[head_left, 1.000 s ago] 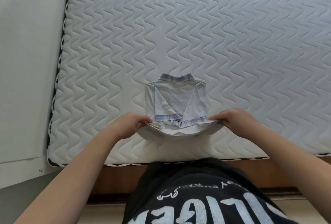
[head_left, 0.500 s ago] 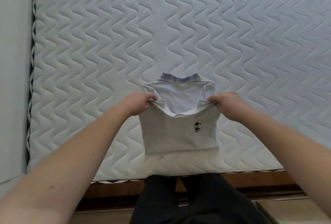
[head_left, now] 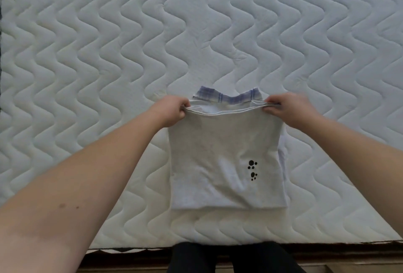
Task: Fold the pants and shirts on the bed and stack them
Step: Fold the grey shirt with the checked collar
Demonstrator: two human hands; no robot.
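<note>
A small white shirt with a blue plaid collar and two black paw prints lies folded near the front edge of the quilted mattress. Its lower half is turned up over the upper half, so the hem sits just below the collar. My left hand pinches the hem's left corner. My right hand pinches the right corner. Both hold the hem just above the fabric underneath. No pants or other shirts are in view.
The mattress stretches far to the back and to both sides. Its front edge runs along the bottom, with a brown wooden bed frame below it. My dark-clothed legs stand against the frame.
Both hands carried the shirt's hem from the near edge up and away over the sleeves to the collar, folding the shirt in half. The paw prints now face up.
</note>
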